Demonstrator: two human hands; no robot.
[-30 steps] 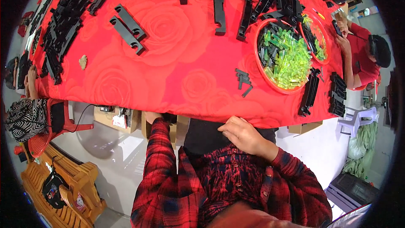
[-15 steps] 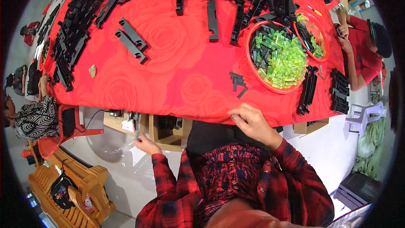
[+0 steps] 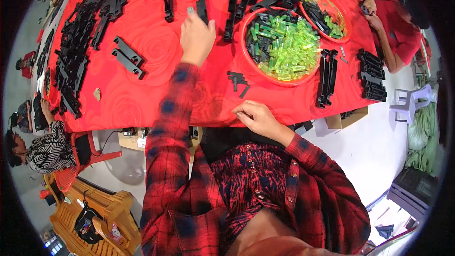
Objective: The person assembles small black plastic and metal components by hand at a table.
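My left hand (image 3: 196, 39) reaches over the red tablecloth, fingers stretched and apart, beside a long black plastic strip (image 3: 202, 8) with notched ends. I see nothing held in it. Resting near the table's front edge, my right hand (image 3: 257, 117) has its fingers curled together; what they hold, if anything, is hidden. Several short dark pins (image 3: 238, 79) lie just beyond it. A round red basket (image 3: 247, 60) holds yellow-green clear pieces (image 3: 293, 50) and small dark pieces. Two similar black strips (image 3: 128, 58) lie side by side to the left.
Heaps of black strips (image 3: 71, 66) cover the left and far table. A second red basket (image 3: 348, 16), upright strips (image 3: 327, 78) and a stack (image 3: 372, 76) stand right. Other people work on both sides. Below are cardboard boxes (image 3: 348, 119) and a purple-grey stool (image 3: 412, 102).
My left hand has moved from below the table edge up and forward to the black strips. The right hand stays near the front edge. The whole view has shifted a little.
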